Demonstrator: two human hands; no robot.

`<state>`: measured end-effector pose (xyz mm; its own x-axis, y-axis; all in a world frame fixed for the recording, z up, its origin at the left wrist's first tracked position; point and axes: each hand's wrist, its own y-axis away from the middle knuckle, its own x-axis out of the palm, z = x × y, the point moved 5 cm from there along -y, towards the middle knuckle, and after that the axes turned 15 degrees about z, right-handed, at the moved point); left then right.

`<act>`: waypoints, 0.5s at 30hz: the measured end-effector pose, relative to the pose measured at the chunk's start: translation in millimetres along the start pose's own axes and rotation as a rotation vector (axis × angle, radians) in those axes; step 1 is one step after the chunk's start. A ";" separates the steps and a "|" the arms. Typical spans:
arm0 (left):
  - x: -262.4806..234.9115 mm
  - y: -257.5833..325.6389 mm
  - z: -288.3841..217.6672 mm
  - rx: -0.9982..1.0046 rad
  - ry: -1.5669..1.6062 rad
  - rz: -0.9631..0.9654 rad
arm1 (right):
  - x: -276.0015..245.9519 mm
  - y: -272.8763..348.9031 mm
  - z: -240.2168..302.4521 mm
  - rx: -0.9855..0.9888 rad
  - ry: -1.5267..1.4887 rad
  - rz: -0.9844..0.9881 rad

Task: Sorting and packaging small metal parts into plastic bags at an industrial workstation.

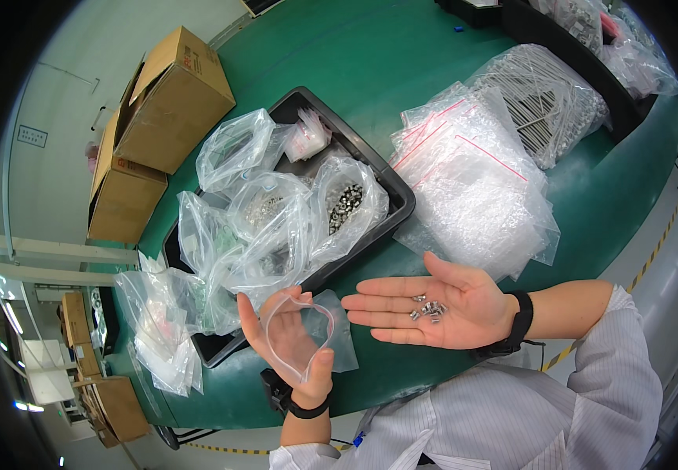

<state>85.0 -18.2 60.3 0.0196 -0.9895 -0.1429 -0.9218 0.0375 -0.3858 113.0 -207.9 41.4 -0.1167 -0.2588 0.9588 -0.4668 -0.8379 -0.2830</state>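
My left hand [302, 345] holds a small clear zip bag [342, 345] with its mouth spread wide between the thumb and fingers. Close beside it, my right hand [464, 313] lies palm up with its fingers stretched out flat. Several small silvery metal parts [433, 309] rest loose on that palm, near the base of the fingers. Beyond my hands stands a black tray [403, 205] full of opened plastic bags. One of these bags [366, 200] shows many small metal parts [345, 207] inside.
A stack of clear zip bags [480, 196] lies on the green table [308, 43], right of the tray. Behind it is a bag of long metal rods [543, 106]. More plastic bags [163, 333] lie left of the tray. Cardboard boxes [174, 110] stand at the far left.
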 end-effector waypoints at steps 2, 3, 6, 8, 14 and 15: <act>-0.4 0.4 -0.1 0.002 0.006 0.000 | 0.5 -0.1 -0.1 0.009 0.005 0.002; -0.2 0.3 0.3 0.002 0.007 0.000 | 0.6 0.0 -0.1 0.008 0.005 0.002; 0.2 -0.1 0.3 0.001 0.008 -0.002 | 0.7 0.0 -0.1 0.003 0.003 -0.002; 0.5 -0.3 -0.5 -0.003 0.011 -0.006 | 0.4 0.1 -0.2 0.007 0.010 -0.007; 0.7 0.6 -0.9 -0.049 -0.014 -0.010 | 1.6 0.1 -0.3 0.011 0.018 -0.009; 0.9 0.7 -1.0 -0.049 -0.014 -0.009 | 1.5 0.2 -0.3 0.011 0.018 -0.009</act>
<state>84.0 -19.2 60.8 0.0336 -0.9877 -0.1527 -0.9393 0.0210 -0.3424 112.4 -208.3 42.9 -0.1285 -0.2427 0.9616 -0.4583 -0.8453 -0.2746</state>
